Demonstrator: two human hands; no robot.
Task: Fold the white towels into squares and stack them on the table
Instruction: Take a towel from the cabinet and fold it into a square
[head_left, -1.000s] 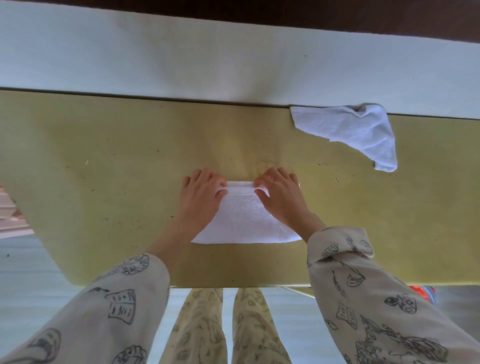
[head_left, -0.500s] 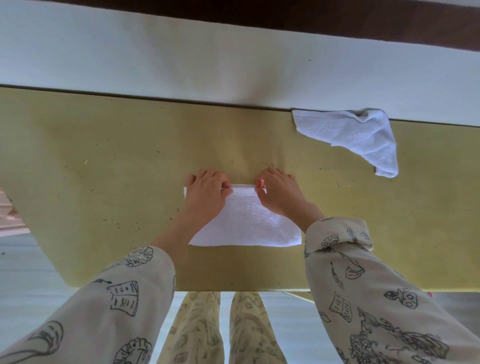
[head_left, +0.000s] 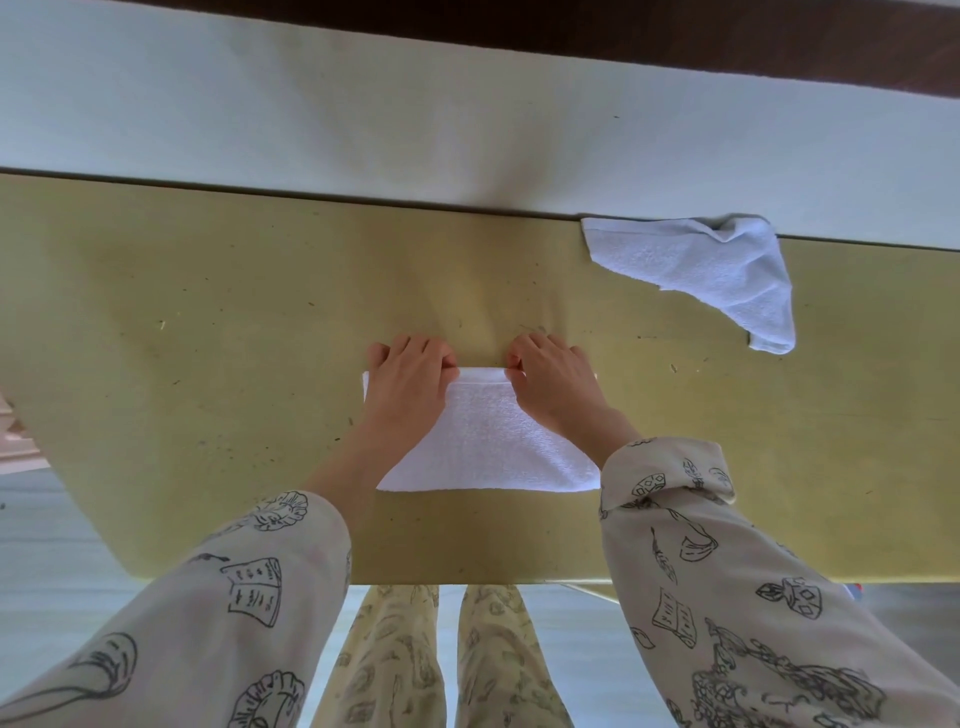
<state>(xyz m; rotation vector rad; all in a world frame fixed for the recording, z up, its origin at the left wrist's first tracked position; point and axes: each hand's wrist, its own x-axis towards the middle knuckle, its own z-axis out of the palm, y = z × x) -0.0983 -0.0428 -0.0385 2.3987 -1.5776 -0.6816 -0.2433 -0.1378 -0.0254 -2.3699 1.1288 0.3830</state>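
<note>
A white towel (head_left: 488, 447) lies folded into a flat rectangle on the yellow-green table (head_left: 208, 338), near its front edge. My left hand (head_left: 410, 379) sits on the towel's far left corner, its fingers curled over the far hem and the thumb pressed on top. At the far right corner, my right hand (head_left: 550, 379) pinches the same hem with curled fingers. A second white towel (head_left: 701, 270) lies crumpled and unfolded at the table's far right, against the wall.
A pale wall or panel (head_left: 363, 114) runs along the table's far edge. The table's front edge (head_left: 467, 579) is close to my body, with my legs and the floor below it.
Both hands have curled their fingers tighter over the towel's far hem and slid slightly toward its corners. The towel stays flat in place.
</note>
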